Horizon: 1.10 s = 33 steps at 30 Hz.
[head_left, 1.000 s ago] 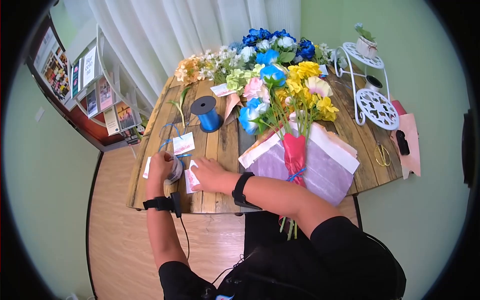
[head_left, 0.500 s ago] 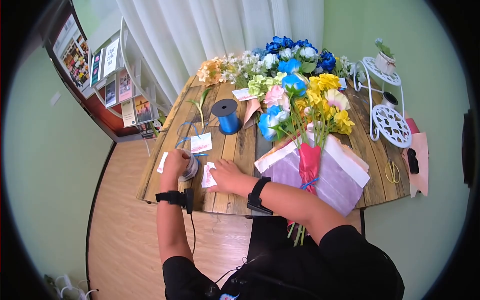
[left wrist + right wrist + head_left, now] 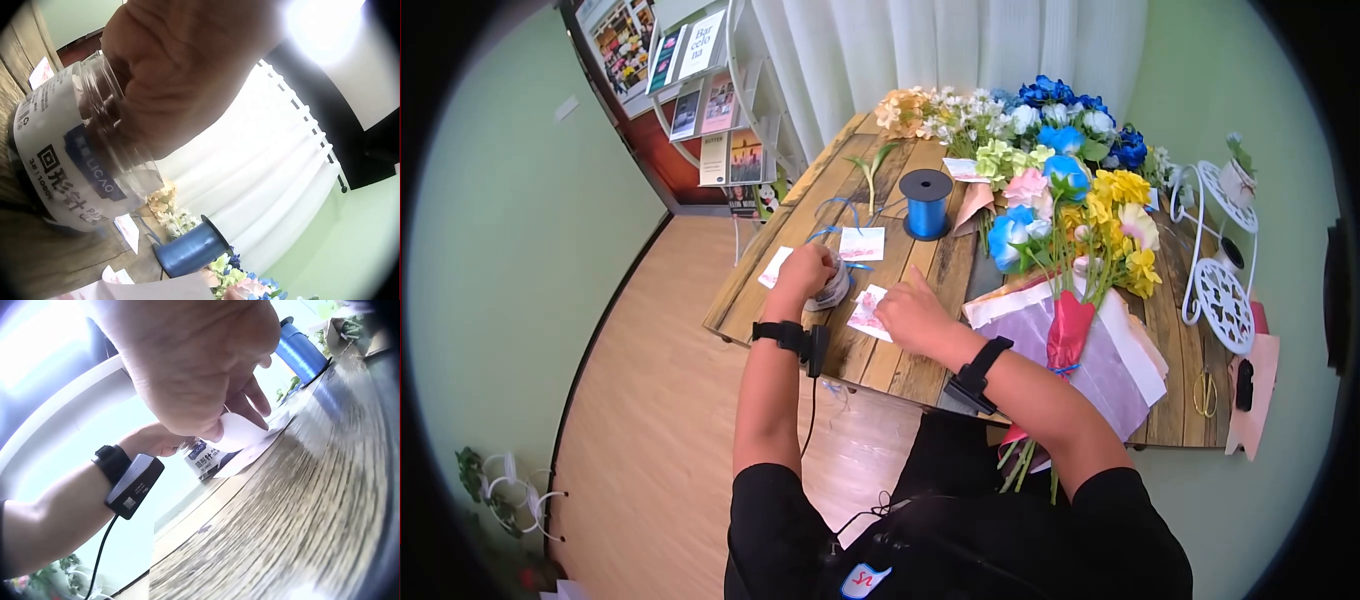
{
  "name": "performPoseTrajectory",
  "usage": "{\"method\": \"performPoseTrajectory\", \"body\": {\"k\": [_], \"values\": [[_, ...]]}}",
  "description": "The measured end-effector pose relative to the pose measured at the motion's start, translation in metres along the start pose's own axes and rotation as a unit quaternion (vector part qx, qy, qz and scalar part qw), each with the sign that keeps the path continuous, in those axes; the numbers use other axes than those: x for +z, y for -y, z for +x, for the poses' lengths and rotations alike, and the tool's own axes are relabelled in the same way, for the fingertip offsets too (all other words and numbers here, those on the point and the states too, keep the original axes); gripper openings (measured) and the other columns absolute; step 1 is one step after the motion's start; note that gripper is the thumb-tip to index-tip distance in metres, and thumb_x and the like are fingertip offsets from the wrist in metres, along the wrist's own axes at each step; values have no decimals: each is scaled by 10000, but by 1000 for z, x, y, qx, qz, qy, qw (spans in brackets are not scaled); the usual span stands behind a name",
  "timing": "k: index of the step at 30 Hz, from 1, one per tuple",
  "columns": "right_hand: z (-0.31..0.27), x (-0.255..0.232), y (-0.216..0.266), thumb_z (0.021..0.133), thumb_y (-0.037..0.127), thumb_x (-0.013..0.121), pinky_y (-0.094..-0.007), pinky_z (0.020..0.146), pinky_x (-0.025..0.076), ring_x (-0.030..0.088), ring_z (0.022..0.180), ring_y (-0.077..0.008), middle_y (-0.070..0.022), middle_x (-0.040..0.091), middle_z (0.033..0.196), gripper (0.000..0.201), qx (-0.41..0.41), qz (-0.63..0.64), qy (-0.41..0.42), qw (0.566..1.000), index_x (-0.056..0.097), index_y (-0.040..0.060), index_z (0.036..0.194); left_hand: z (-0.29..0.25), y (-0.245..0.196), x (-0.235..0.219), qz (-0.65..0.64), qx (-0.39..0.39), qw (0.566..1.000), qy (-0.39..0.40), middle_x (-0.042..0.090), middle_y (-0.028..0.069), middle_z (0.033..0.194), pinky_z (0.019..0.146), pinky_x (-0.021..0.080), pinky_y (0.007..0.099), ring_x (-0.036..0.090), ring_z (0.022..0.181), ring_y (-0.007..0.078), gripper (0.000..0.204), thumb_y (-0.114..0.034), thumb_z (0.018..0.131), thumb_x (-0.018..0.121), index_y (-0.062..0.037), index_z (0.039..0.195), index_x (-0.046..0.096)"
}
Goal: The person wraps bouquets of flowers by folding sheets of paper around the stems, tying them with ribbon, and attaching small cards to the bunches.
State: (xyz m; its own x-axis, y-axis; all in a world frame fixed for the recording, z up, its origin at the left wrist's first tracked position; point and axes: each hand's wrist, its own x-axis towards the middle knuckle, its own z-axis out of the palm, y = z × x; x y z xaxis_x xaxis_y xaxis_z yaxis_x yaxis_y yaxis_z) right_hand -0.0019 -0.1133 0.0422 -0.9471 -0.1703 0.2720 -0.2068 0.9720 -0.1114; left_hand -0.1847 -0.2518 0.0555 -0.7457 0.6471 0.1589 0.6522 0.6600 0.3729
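Observation:
My left hand grips a small clear plastic jar with a white and blue label, tilted on the wooden table. My right hand lies beside it on a small pink-and-white card, with its fingers curled round the card's edge. The jar stands just behind the card in the right wrist view. A second card and a blue ribbon spool lie just beyond the hands.
A wrapped bouquet of blue, yellow and pink flowers lies on pink paper right of my hands. More loose flowers line the far edge. A white metal stand, scissors and a brochure rack are around.
The head view has swung left, so the table has shifted right in the picture. Both hands stay at the jar and card, the right one slightly nearer the jar.

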Motion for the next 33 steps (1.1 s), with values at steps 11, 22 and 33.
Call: {"method": "performPoseTrajectory", "body": {"k": [11, 22, 33], "values": [[-5, -39, -18, 862, 182, 495, -428, 691, 386, 536, 742, -319, -127, 564, 736, 219, 48, 156, -185, 969, 575, 32, 723, -1, -5, -6, 1, 3, 999, 33, 655, 110, 790, 662, 490, 364, 624, 763, 284, 97, -146, 704, 647, -105, 790, 671], [-31, -63, -22, 882, 218, 460, -450, 644, 426, 549, 725, -367, -166, 555, 736, 271, 107, 242, -185, 946, 574, 19, 737, 3, -9, 0, 28, -26, 999, -1, 650, 141, 780, 683, 491, 372, 625, 774, 300, 118, -100, 662, 661, -61, 773, 671], [-48, -77, -27, 890, 231, 456, -446, 649, 426, 552, 732, -370, -176, 563, 761, 280, 105, 254, -169, 946, 594, 16, 775, 5, -5, -5, -25, -71, 997, 10, 650, 182, 756, 666, 492, 337, 646, 728, 284, 163, -79, 658, 643, -24, 805, 688]]}}
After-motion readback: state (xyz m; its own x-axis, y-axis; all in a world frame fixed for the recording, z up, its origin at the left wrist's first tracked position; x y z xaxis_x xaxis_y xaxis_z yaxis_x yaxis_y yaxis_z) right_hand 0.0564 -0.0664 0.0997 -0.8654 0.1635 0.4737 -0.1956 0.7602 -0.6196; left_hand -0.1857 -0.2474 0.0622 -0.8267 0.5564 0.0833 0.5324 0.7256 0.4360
